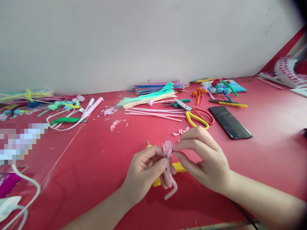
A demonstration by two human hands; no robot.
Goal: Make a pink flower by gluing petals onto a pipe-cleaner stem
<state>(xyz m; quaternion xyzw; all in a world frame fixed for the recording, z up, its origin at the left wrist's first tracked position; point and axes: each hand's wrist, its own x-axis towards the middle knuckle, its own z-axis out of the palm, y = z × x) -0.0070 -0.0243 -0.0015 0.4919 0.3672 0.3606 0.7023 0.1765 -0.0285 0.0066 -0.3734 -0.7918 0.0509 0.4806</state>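
Apparently, the flower (168, 148) is largely shaped, left fingers (164, 161) pinching its stem (172, 182), right fingers (184, 144) at its edge, grip unclear, strips (157, 115) beyond them unshaped.

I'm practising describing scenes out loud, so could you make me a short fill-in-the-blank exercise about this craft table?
1. The left hand pinches a small flower whose petals are coloured ____.
2. The scissors have one red handle loop and one ____ loop.
3. In the picture, the black phone lies to the ____ (left or right) of the scissors.
4. The tabletop is coloured ____.

Missing words: pink; yellow; right; red.
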